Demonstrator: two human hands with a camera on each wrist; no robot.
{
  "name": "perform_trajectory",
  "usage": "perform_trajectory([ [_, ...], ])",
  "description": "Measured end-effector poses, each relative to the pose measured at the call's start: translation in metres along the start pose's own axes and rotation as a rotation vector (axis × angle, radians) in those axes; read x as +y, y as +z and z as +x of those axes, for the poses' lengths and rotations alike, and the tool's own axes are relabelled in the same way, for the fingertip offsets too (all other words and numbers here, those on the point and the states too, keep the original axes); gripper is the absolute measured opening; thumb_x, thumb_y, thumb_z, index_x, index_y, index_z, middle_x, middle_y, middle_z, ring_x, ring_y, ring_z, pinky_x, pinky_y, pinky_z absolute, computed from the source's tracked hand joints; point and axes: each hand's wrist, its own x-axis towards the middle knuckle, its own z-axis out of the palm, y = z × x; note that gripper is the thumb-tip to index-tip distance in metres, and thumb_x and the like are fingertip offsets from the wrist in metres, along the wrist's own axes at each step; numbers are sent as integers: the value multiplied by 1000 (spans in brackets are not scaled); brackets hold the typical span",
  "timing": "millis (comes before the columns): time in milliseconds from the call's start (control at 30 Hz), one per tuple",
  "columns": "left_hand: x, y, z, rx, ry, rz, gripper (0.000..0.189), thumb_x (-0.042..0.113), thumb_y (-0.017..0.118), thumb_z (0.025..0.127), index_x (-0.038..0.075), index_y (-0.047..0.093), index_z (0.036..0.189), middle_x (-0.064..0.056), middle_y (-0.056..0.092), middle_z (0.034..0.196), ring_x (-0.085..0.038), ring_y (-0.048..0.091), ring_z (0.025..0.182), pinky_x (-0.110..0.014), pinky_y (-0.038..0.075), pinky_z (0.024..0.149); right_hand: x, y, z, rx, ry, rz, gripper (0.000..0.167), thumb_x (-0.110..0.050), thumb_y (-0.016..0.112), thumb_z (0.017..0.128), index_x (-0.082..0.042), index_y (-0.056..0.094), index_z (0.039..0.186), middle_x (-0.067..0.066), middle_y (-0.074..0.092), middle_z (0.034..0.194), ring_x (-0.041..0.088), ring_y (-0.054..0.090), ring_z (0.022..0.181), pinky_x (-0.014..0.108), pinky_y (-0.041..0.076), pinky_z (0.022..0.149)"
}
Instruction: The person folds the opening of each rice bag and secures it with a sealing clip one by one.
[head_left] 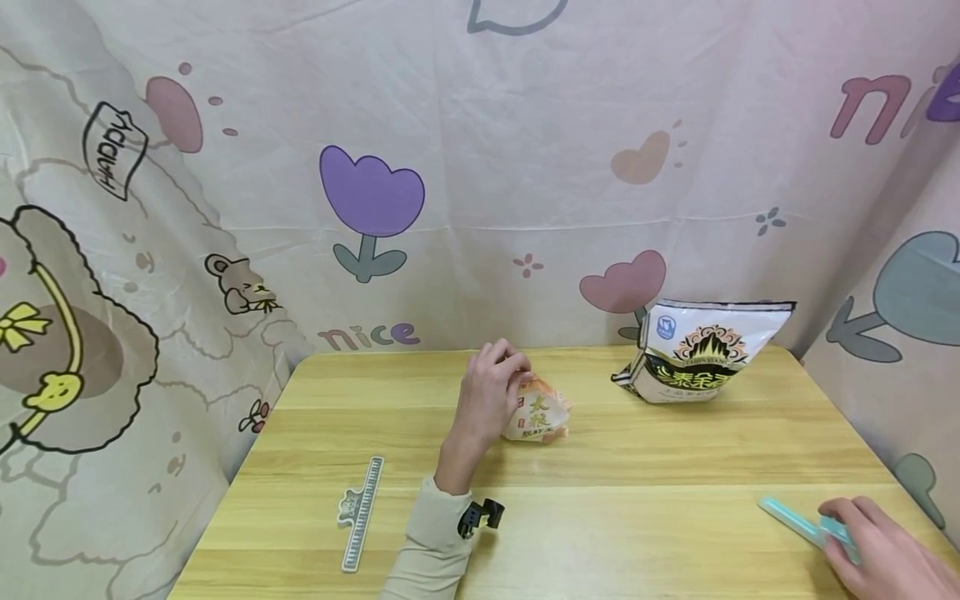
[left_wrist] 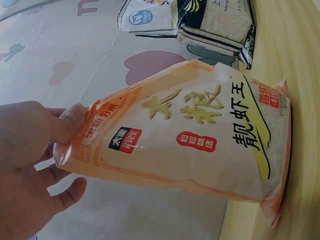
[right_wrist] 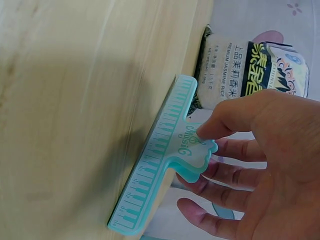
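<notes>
In the left wrist view, my left hand [left_wrist: 35, 145] pinches the top edge of an orange and cream bag of rice [left_wrist: 200, 135], thumb on the front and fingers behind. The bag stands on the table near its back edge, as the head view shows. At the front right of the table, my right hand [head_left: 877, 542] holds a mint-green clip [right_wrist: 155, 155] with a piano-key pattern by its handle. Its thumb presses the handle's face, fingers behind it. The clip's long bar is close over the tabletop.
A white and black jasmine rice bag [head_left: 697, 354] stands at the back right of the wooden table [head_left: 637, 483]. A grey piano-pattern clip [head_left: 363, 512] lies at the front left. Printed cloth [head_left: 480, 167] hangs behind and on both sides.
</notes>
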Motion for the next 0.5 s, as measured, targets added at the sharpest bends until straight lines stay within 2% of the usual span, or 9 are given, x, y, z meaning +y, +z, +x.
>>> perform_trajectory([
  [267,-1,-2,1,7,-9,-15,9,13,74,93,12,72,84,2,58,90,-18,51,82,-35,45,75,-12,-5,7,-1,-26,2,30,-7,79,80,2,62,104,16,59,94,30,61,74,53,52,61],
  [500,-1,-1,0,1,-8,-21,9,13,74,94,12,72,85,2,58,90,-18,52,82,-34,45,75,-19,-6,13,17,-42,-1,29,-8,79,80,-1,63,103,14,60,96,28,59,75,51,51,58],
])
